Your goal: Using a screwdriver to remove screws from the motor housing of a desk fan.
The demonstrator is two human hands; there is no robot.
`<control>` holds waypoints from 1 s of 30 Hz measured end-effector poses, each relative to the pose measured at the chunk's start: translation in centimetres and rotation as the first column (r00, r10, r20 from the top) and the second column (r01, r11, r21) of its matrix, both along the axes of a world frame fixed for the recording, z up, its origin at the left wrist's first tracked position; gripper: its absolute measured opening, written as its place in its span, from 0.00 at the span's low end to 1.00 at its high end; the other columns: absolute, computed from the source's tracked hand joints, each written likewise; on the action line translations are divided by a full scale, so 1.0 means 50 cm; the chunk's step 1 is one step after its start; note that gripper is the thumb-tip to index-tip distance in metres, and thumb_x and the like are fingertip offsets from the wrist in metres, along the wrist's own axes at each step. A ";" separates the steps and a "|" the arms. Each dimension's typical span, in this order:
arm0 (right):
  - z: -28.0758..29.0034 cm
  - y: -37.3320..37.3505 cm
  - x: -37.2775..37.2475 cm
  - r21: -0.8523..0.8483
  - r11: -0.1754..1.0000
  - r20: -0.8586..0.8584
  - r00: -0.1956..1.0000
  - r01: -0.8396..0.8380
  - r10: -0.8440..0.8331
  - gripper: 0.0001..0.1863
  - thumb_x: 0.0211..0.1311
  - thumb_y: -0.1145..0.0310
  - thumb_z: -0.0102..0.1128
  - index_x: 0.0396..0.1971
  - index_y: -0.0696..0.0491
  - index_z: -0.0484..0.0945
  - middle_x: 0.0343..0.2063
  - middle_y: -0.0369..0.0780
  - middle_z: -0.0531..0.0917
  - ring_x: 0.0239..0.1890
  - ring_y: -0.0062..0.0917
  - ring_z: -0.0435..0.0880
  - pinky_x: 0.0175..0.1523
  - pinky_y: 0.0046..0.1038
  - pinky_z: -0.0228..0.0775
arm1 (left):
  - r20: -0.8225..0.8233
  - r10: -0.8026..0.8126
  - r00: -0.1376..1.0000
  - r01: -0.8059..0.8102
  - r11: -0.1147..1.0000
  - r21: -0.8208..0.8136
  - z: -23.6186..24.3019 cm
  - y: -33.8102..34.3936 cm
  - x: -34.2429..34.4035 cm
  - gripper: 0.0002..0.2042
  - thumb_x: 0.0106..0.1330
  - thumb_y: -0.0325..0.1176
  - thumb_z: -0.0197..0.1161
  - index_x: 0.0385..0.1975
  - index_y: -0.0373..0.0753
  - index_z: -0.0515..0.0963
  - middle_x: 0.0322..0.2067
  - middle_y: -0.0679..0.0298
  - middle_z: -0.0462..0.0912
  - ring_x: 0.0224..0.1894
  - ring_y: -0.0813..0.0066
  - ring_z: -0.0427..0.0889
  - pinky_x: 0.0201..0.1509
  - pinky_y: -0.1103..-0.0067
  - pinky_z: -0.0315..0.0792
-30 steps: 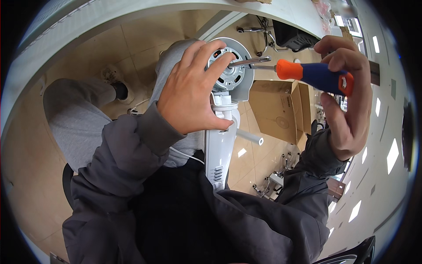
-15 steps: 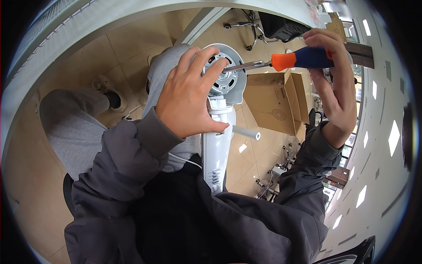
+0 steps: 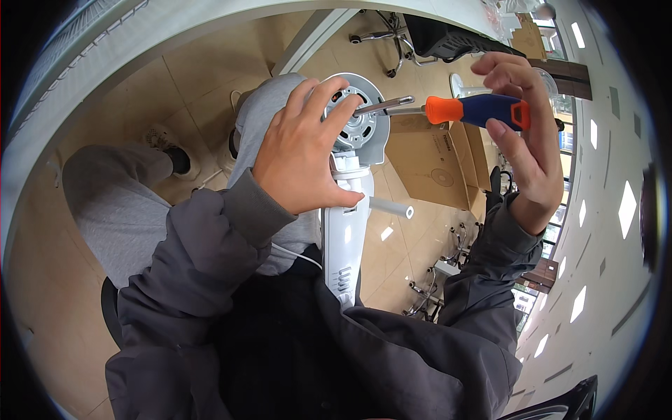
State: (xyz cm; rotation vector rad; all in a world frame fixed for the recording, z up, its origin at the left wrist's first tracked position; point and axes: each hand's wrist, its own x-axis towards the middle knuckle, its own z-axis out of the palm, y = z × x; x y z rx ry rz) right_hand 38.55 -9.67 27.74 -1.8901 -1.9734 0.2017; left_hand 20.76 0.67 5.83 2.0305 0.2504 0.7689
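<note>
My left hand (image 3: 297, 150) is wrapped round the head of a white electric fan, its fingertips on the round motor housing (image 3: 374, 129) and its thumb on the neck. A metal shaft (image 3: 385, 105) juts out of the motor toward the right. Below the hand, the fan's white body (image 3: 343, 245) runs down to my lap. A screwdriver (image 3: 479, 112) with an orange and dark blue handle is in my right hand (image 3: 528, 133), the thumb against the handle and some fingers raised off it. Its blade lies level, just below the shaft; whether its tip touches anything cannot be told.
Behind the fan, an open cardboard box (image 3: 430, 161) stands on the tiled floor. A white tube (image 3: 392, 207) sticks out beside the fan body. Above runs a pale table edge (image 3: 210, 31). A black office chair (image 3: 448, 38) stands beyond, and a white cord (image 3: 294, 253) crosses my lap.
The screwdriver has dropped slightly and shifted left, its blade now below the shaft instead of in line with it. My right fingers have loosened. My left hand stays on the fan.
</note>
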 end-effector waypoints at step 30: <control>-0.002 0.044 -0.026 -0.054 0.998 0.249 0.968 0.045 -0.030 0.20 0.76 0.51 0.53 0.48 0.55 0.80 0.36 0.41 0.82 0.36 0.26 0.81 0.41 0.26 0.73 | 0.017 0.009 1.000 -0.009 1.000 0.008 -0.006 0.009 -0.006 0.46 0.32 0.43 0.83 0.61 0.42 0.75 0.65 0.56 0.69 0.69 0.45 0.66 0.62 0.54 0.73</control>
